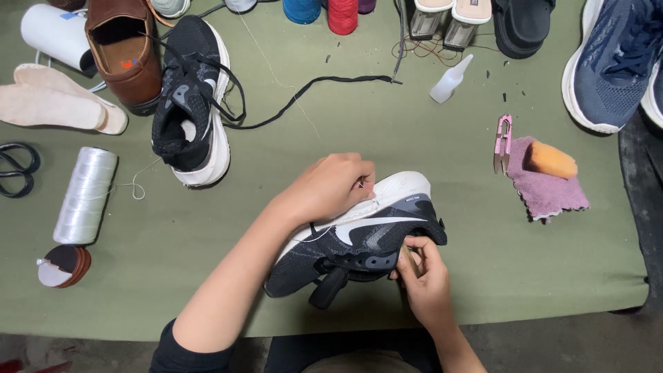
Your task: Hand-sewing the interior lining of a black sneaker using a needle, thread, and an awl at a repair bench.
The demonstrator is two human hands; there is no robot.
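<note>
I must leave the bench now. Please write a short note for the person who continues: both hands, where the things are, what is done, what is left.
Left hand: rests on the white sole edge of the black sneaker, pinching a needle with white thread at the seam.
Right hand: grips the sneaker's collar from below, steadying it on its side.
Things: thread spool at left, second black sneaker behind, pink snips and sponge on the cloth at right.
Done: stitching has begun along the sole edge; how far cannot be seen.
Left: probably the rest of the seam, then cutting the thread.
</note>
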